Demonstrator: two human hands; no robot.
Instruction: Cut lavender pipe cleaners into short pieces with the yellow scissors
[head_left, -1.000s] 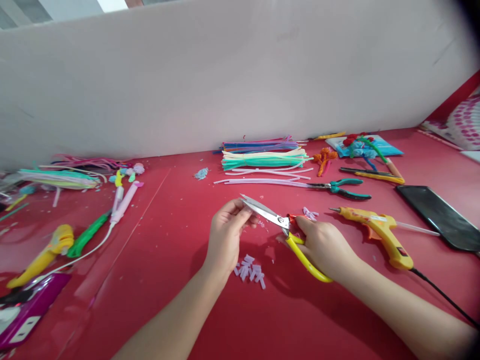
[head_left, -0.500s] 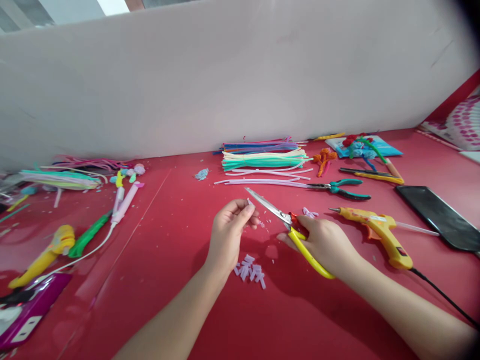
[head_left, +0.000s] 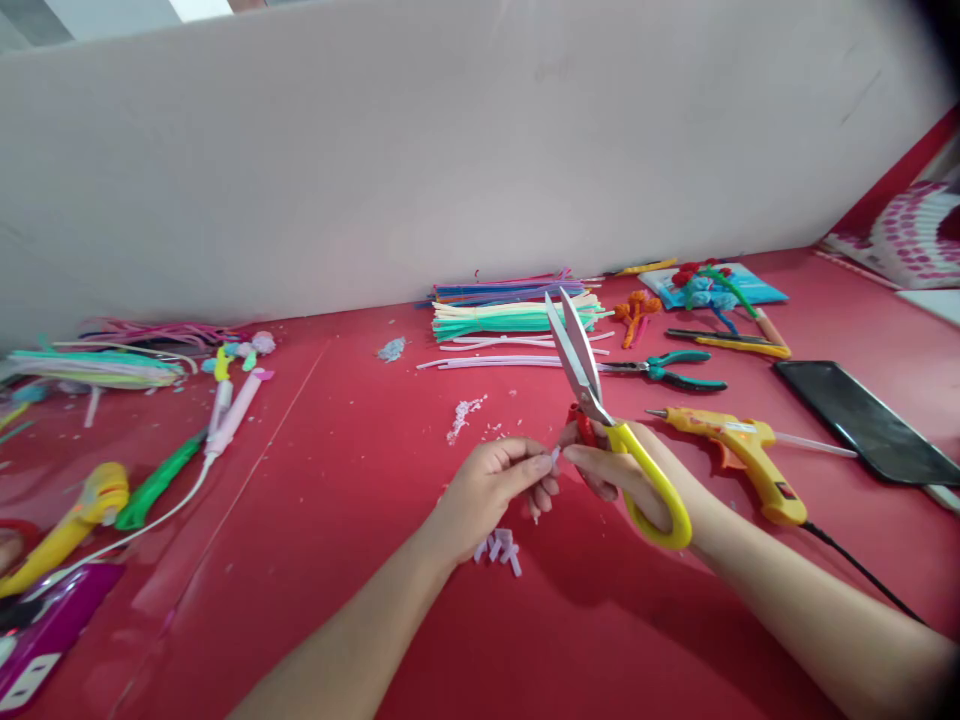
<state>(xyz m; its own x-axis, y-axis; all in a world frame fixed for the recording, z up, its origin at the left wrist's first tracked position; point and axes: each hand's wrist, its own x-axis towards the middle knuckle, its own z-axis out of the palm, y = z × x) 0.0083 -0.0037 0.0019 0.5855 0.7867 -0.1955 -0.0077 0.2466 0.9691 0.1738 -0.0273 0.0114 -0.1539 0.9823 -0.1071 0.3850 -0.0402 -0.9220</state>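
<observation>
Item: one short lilac piece (head_left: 556, 456), held above the red table (head_left: 247, 590), well apart from its far edge. It is pinched by the left hand (head_left: 496, 490), whose thumb and fingers are closed on it; only one end is exposed, so its long axis cannot be told.

Item: scissors (head_left: 592, 402), one pair, gripped in the right hand (head_left: 631, 470), its fingers wrapped about the handles. The blades are parted in a narrow V and aimed toward the far edge, away from the piece.

Relation: the piece is placed left of the right fingertips, just beside them; whether contact is made cannot be told.

Item: lilac cuttings (head_left: 514, 562), heaped on the table, partly hidden by the left hand.
</observation>
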